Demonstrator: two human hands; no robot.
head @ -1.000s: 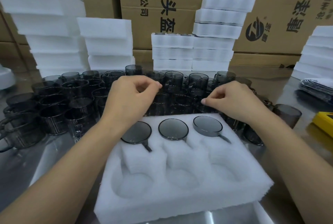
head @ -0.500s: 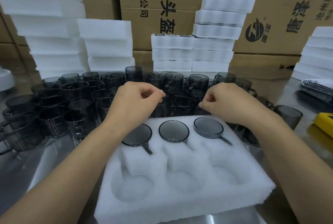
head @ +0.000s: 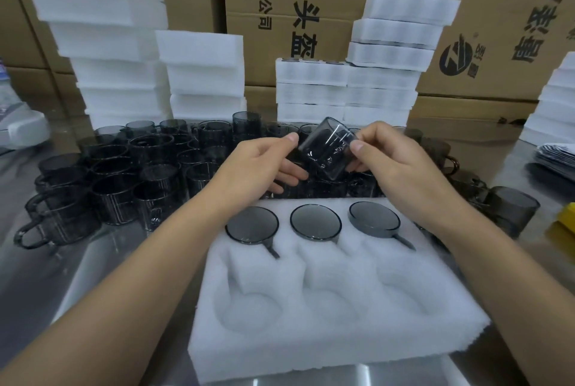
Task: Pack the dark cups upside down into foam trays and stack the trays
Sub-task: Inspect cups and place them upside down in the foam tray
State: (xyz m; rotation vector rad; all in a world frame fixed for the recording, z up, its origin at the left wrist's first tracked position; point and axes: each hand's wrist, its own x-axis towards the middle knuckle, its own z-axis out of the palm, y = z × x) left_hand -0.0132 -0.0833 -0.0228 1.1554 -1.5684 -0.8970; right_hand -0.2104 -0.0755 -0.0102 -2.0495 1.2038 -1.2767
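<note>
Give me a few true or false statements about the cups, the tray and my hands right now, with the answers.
1. The left hand and right hand together hold one dark cup. True.
2. The dark cup sits in a pocket of the foam tray. False: it is tilted in the air beyond the tray.
3. The tray's far row holds three upside-down cups. True.
4. The tray's near row is full. False: its three pockets are empty.
</note>
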